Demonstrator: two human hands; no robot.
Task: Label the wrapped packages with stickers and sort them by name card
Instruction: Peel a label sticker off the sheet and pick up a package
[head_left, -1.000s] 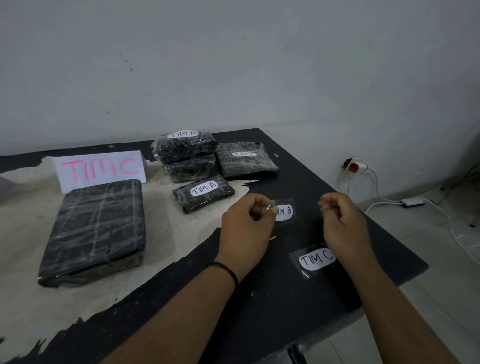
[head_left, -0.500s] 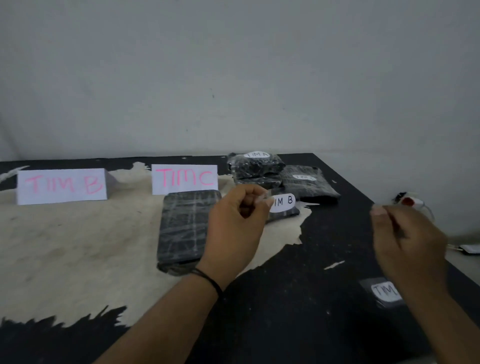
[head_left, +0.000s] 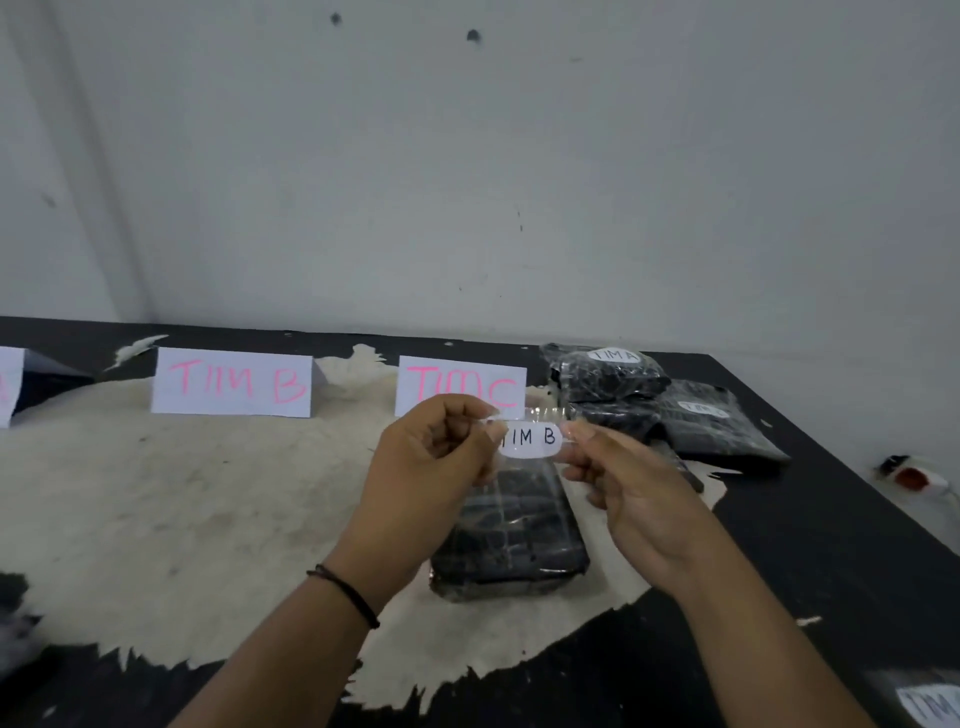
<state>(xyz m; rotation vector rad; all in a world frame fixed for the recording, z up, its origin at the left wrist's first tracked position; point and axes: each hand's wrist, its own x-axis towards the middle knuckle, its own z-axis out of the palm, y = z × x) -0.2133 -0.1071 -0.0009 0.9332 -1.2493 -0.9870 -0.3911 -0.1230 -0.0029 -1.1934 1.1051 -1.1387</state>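
The TIM B sticker (head_left: 530, 439), a white oval on clear film, is held up at the centre of the frame, pinched at its left end by the left hand (head_left: 436, 457) and at its right end by the right hand (head_left: 618, 483). Each grip is closed on the film with thumb and forefinger, and the film is stretched flat between them. Directly below it an unlabelled wrapped package (head_left: 514, 540) is seen lying on the pale worn patch of the black bench (head_left: 810, 571). Behind the hands the TIM C card (head_left: 462, 387) is stood, with the TIM B card (head_left: 231, 382) to its left and a third card (head_left: 6, 387) cut off at the left edge. At the upper right a pile of labelled packages (head_left: 613, 371) is stacked; TIM A is read on the top one, the others perhaps likewise. Another sticker (head_left: 932, 704) is left at the lower right corner. The task is judged partly done: this sticker is yet to be applied, and no package lies before the TIM B card.
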